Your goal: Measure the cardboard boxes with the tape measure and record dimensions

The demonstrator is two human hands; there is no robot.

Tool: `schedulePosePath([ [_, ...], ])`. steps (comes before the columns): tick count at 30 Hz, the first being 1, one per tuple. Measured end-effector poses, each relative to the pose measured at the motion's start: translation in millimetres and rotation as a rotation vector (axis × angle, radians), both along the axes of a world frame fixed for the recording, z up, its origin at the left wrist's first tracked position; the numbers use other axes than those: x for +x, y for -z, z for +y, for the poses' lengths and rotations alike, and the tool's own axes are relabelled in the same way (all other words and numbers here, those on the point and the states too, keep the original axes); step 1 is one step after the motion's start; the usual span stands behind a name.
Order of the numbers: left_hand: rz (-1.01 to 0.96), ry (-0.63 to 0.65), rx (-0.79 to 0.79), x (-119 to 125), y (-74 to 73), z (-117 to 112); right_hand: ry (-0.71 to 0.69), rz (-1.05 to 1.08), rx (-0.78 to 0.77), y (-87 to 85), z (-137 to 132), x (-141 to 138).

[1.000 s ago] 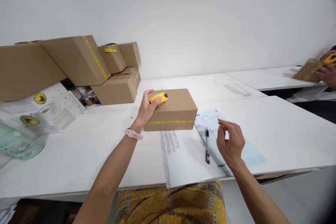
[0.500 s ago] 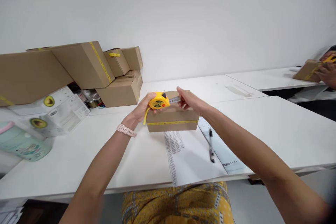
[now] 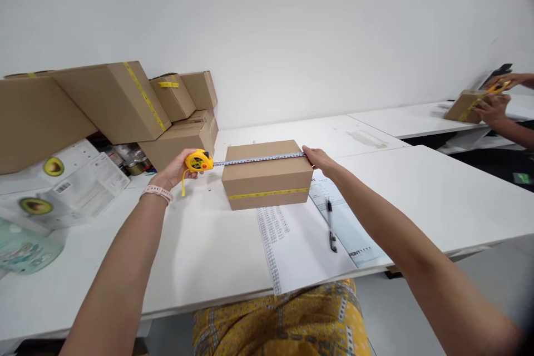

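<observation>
Far left, near table edge: a teal container (image 3: 25, 247), blurred, sits beside white cartons with an avocado print (image 3: 62, 178). Behind them, against the wall, is a pile of brown cardboard boxes (image 3: 112, 100). Several are tilted and some carry yellow strips.

Left hand (image 3: 173, 171): pale strap (image 3: 156, 193) at the wrist. The fingers are curled shut around a yellow tape measure (image 3: 199, 161), thumb on top. The case is held just off the left end of the box, above the white table (image 3: 417, 194). A yellow loop hangs beneath it.

Tape blade (image 3: 258, 160): drawn out of the case. It runs level across the top of the box, from its left end to its right.

Cardboard box (image 3: 267, 181): closed, flat on the table, mid-table between the two hands. A yellow strip crosses its front face.

Right hand (image 3: 319, 158): at the box's upper right corner. Fingertips pressed together, pinching the blade's end there.

In front of the box: a printed sheet (image 3: 292, 245) with a column of small print overhangs the near table edge. Beside it lies a pale blue form (image 3: 354, 233). A black pen (image 3: 330, 225) lies where the two papers meet.

Far right, second table: a co-worker's hands (image 3: 494, 107) are on a small brown box (image 3: 463, 105), with something yellow at the fingers. Their grip is too small to tell.
</observation>
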State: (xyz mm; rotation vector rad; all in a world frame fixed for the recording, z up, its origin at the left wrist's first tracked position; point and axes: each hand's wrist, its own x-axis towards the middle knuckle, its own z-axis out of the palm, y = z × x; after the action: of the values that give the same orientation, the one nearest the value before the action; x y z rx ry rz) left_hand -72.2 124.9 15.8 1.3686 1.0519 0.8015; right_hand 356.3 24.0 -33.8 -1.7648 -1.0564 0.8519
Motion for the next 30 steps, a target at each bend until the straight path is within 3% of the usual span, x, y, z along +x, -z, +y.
schedulePosePath([
  [7, 0.030, 0.087, 0.028, 21.6, 1.7, 13.2, -0.074, 0.045, -0.030, 0.8, -0.5, -12.6],
  [13, -0.063, 0.039, -0.030, 29.6, 8.5, 15.9, -0.065, 0.196, -0.039, 8.6, -2.2, -24.6],
  [20, -0.075, -0.025, -0.023, 30.3, 11.8, 15.4, -0.043, 0.111, -0.043, 4.8, -1.9, -19.2],
  [22, -0.073, -0.019, -0.023, 29.4, 11.0, 14.8, -0.065, 0.014, -0.048, -1.2, -2.1, -16.2],
  [27, -0.098, 0.007, -0.019, 27.8, 13.8, 11.7, -0.050, -0.527, -0.167, -17.0, 1.5, -15.7],
  [30, -0.090, -0.041, 0.024, 29.3, 10.2, 4.8, -0.039, -0.650, -0.145, -23.5, 3.2, -18.8],
])
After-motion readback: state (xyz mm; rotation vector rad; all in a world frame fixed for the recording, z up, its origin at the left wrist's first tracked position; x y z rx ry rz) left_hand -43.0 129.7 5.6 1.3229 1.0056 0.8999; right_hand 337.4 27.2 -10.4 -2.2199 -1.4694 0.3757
